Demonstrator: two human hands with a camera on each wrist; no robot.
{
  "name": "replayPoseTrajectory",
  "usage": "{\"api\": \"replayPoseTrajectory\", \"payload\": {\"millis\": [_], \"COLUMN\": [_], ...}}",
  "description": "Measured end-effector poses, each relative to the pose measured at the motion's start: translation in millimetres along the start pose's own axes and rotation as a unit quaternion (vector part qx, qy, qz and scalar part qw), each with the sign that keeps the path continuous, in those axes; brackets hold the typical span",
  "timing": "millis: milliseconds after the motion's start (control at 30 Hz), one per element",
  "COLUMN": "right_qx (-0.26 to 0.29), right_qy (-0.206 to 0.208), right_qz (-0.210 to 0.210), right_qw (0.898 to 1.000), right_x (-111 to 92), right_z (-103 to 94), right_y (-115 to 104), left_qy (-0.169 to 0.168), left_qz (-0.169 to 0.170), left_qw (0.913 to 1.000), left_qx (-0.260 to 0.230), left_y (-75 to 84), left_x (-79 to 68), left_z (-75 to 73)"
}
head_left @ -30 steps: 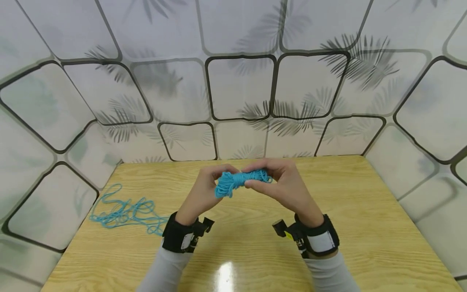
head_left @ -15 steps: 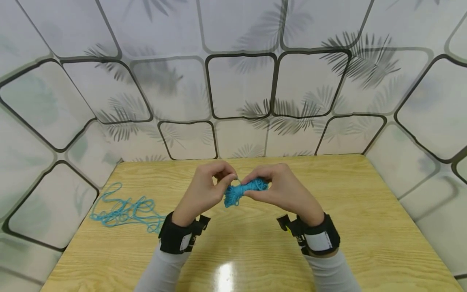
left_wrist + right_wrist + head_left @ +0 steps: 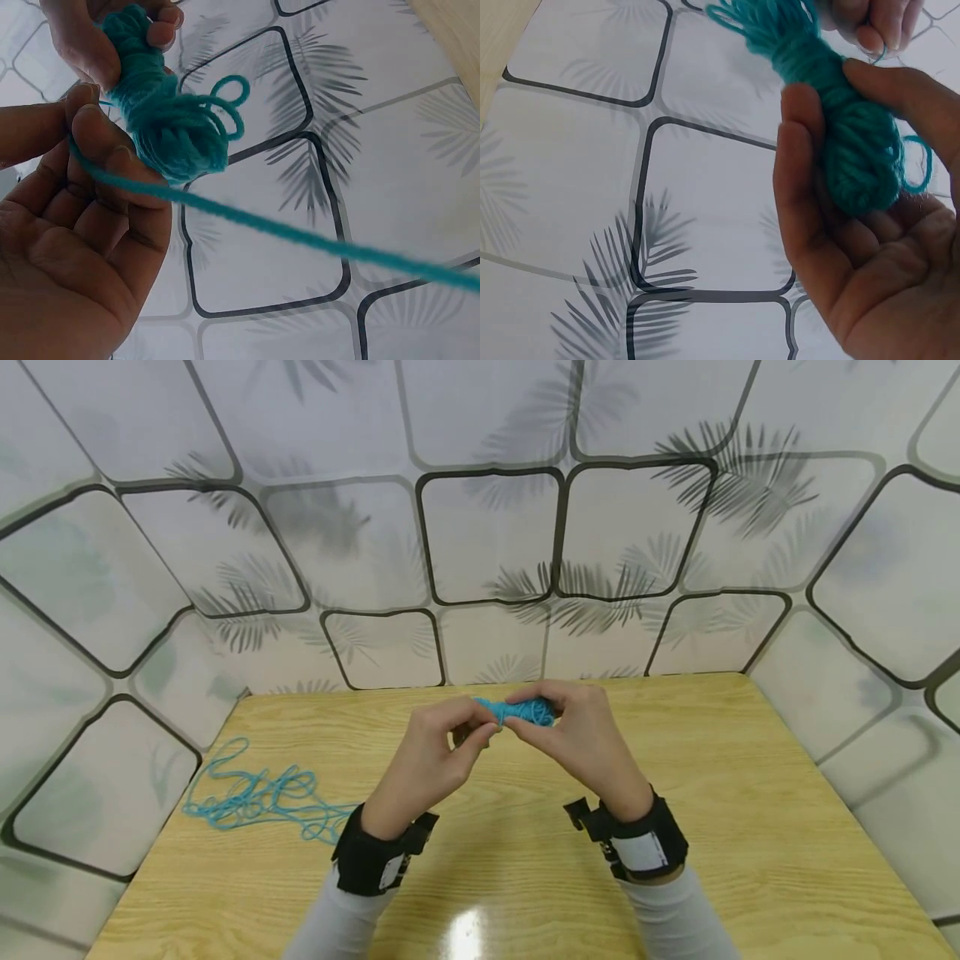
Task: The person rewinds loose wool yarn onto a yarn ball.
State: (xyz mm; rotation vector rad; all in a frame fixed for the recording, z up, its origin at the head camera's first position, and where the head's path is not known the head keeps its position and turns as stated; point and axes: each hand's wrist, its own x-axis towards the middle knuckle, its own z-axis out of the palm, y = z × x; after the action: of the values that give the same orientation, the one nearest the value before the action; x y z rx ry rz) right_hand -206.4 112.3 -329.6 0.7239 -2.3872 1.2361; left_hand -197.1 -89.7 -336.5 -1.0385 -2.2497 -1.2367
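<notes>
A small bundle of blue yarn (image 3: 531, 712), wrapped round its middle with loops at its ends, is held above the table. My right hand (image 3: 588, 731) grips it between thumb and fingers; the right wrist view shows the bundle (image 3: 859, 142) lying along the curled fingers. Beside its left end, my left hand (image 3: 438, 752) pinches the yarn strand (image 3: 247, 219) between thumb and forefinger. In the left wrist view that strand crosses the fingers and trails off to the right, while loose loops (image 3: 231, 91) stick out of the bundle's end.
A loose tangle of blue yarn (image 3: 262, 797) lies on the left of the wooden table (image 3: 750, 827), its tail running toward the left wrist. Patterned panels (image 3: 495, 543) with dark outlines and leaf prints stand behind the table and at both sides.
My left hand has gone from beside the bundle to pinching the strand, dipping slightly toward me at its near side. The bundle has turned and risen a little in my right hand.
</notes>
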Motion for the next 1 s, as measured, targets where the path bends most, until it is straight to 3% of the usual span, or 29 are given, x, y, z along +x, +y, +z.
{"api": "replayPoseTrajectory", "payload": {"millis": [233, 400, 667, 867, 1000], "right_qx": [0.026, 0.126, 0.247, 0.301, 0.315], "right_qy": [0.077, 0.096, 0.101, 0.078, 0.057], "right_qz": [-0.006, -0.005, -0.019, -0.055, -0.075], "right_qw": [0.997, 0.987, 0.964, 0.949, 0.944], "right_x": [2, 1, -2, -2, -2], "right_z": [0.7, -1.1, -5.9, -7.4, -7.3], "right_y": [0, 0, -5, -9, -9], "left_qy": [0.009, 0.005, -0.017, -0.024, -0.033], "left_qz": [0.011, 0.008, -0.024, -0.051, -0.076], "left_qw": [0.9999, 0.9997, 0.9985, 0.9938, 0.991], "left_qx": [-0.008, -0.022, -0.047, -0.095, -0.105], "left_y": [3.2, 2.5, -2.7, -8.7, -12.8], "left_x": [0.0, 0.1, 0.3, 1.7, 1.3], "left_z": [3.6, 6.0, 5.0, 6.0, 4.0]}}
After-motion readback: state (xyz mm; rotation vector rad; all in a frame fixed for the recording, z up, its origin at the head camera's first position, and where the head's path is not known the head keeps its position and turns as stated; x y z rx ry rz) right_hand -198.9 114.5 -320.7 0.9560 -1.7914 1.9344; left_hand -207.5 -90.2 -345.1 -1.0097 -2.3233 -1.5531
